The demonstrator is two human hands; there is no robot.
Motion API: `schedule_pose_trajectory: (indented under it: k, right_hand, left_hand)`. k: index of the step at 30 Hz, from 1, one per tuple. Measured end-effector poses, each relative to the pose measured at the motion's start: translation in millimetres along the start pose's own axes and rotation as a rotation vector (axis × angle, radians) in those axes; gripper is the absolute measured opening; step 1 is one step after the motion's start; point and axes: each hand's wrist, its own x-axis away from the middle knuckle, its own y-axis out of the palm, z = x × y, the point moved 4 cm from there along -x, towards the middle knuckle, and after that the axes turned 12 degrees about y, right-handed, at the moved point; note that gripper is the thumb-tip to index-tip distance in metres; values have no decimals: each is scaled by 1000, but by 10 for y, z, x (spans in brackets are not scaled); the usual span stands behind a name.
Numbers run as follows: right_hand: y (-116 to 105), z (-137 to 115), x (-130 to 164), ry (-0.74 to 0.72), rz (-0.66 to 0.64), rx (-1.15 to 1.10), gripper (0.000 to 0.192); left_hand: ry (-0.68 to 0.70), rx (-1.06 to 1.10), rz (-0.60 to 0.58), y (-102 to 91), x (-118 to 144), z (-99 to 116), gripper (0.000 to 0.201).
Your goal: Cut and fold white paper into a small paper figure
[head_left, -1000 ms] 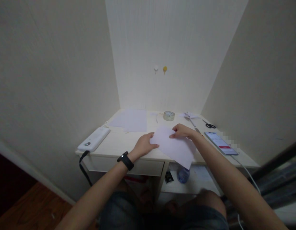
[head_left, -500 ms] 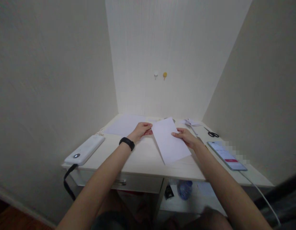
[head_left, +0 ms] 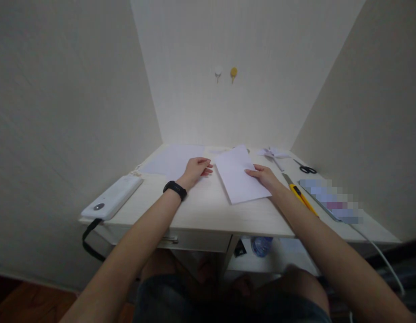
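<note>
A person seated at a pale wooden desk (head_left: 208,215) rests the right hand (head_left: 266,176), fingers spread flat and holding nothing, on the right edge of a white sheet of paper (head_left: 240,177) that lies at a slant near the middle of the desktop. The left hand (head_left: 195,169), a black wristband (head_left: 175,189) on its wrist, lies open and palm down just beside the sheet's left edge, its fingertips pointing toward the paper and partly over a second, flat sheet (head_left: 171,160) farther back. To the right of the right forearm sit a yellow utility knife (head_left: 300,194) and a phone (head_left: 329,202), its screen blurred, with a white cable trailing off the desk edge. Black-handled scissors (head_left: 307,168) and a small folded paper shape (head_left: 273,154) lie near the back right corner. A white power bank (head_left: 112,202) occupies the front left corner. Two small hooks (head_left: 225,73) hang on the wall above.
</note>
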Motion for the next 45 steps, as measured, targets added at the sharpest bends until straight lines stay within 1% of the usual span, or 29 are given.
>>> schedule_pose_trajectory:
  k: [1,2,3,4,5,6,8,9,10,12,13,14,15,16,17,18,20,21,22,23,27,29,31,33,35,37,39,42,45]
  right_hand:
    - [-13,-39,23,-83,93,26,44]
    - [-12,-92,71,-179,195,80,45]
    - [10,-153,144,-281,298,160,46]
    - [60,-215,238,-377,387,263,48]
    - [142,-262,337,-434,437,391,49]
    - [238,-293,438,-459,476,517,49]
    - [469,-316,629,-507,467,776,49]
    - [580,-314,709,-542,436,884,50]
    - [670,-306,768,-575,403,974,52]
    - [765,-312,818,-671,328,1070,55]
    - [756,-338,806,-719,306,1061,58]
    - [699,-386,770,-751,318,1005,62]
    - [599,-449,714,-754,366,907,66]
    - [475,-514,642,-726,415,785,73]
    - [349,-569,559,-674,430,649,78]
    - [249,-606,468,-605,369,518,78]
    - [174,-621,308,-438,42,341,65]
    - [154,-610,262,-359,-82,272,57]
    - [138,-591,236,-293,-166,214,50]
    - [123,-565,222,-240,-214,166,45]
    - [88,-401,203,-86,-241,45,36]
    - [87,-303,181,-27,-245,14,35]
    - [74,-209,146,11,-227,-9,32]
    - [51,-119,109,47,-200,-18,27]
    - [32,-40,88,79,-196,-31,25]
    - [34,16,90,95,-242,-42,26]
    - [45,49,105,100,-295,-47,31]
    - [50,66,123,115,-313,-53,33]
    - [55,55,137,123,-326,-80,34]
  left_hand:
    - [47,-63,24,8,13,31,15]
    - [87,-103,11,38,36,71,20]
    - [112,-103,-41,91,68,115,26]
    - [120,-64,-125,161,111,159,31]
    - [117,28,-234,248,163,207,38]
    - [106,154,-332,334,222,257,46]
    - [97,340,-444,465,321,348,60]
    - [97,382,-449,503,350,377,60]
    - [104,405,-420,521,362,397,59]
    - [132,443,-310,501,355,420,53]
    - [143,467,-261,475,346,430,50]
    - [146,496,-234,447,339,440,47]
    - [137,522,-233,420,335,452,45]
    - [118,540,-252,397,335,464,42]
    - [97,549,-281,376,338,477,39]
    - [75,552,-311,356,343,489,37]
    - [42,543,-351,320,342,505,34]
    - [31,531,-357,301,332,505,32]
    - [24,516,-346,278,313,498,30]
    - [24,494,-317,248,284,484,27]
    - [67,309,-114,69,133,386,19]
    - [52,182,-92,12,81,316,18]
    - [24,77,-94,-21,53,247,15]
    - [-4,11,-126,-32,44,188,14]
    - [-30,0,-207,-19,53,140,14]
    - [-58,33,-312,2,73,105,12]
    - [-76,68,-379,9,90,87,10]
    - [-95,83,-409,-2,99,83,10]
    - [-126,89,-415,-10,105,89,18]
